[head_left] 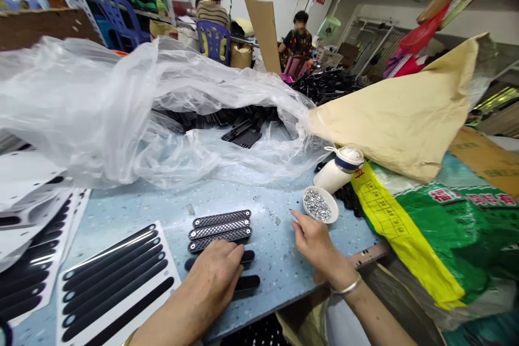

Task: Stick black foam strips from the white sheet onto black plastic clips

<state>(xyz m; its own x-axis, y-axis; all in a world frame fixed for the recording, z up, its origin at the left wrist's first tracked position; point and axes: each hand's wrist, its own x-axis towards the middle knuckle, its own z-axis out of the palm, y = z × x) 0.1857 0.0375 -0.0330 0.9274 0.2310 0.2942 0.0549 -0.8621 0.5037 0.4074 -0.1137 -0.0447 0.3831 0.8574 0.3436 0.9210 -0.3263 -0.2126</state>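
My left hand (pixel 214 273) is on the table over two flat black strips (pixel 248 283), its fingers curled down onto one of them; the fingertips are hidden. Just beyond lie three black textured strips (pixel 221 231) side by side, with a silvery round piece at their ends. My right hand (pixel 316 240) is beside a white bowl (pixel 333 206) of small shiny metal pieces (pixel 317 204). Its thumb and forefinger are close together, with a tiny dark speck at the tip that I cannot make out. At lower left, a white sheet (pixel 133 296) carries several glossy black strips (pixel 117 270).
A white bottle (pixel 330 174) stands behind the bowl. Clear plastic sheeting (pixel 121 113) drapes over black parts (pixel 247 130) at the back. White sheets (pixel 36 194) pile up at left. A green and yellow sack (pixel 425 227) borders the right side. Two people sit farther back.
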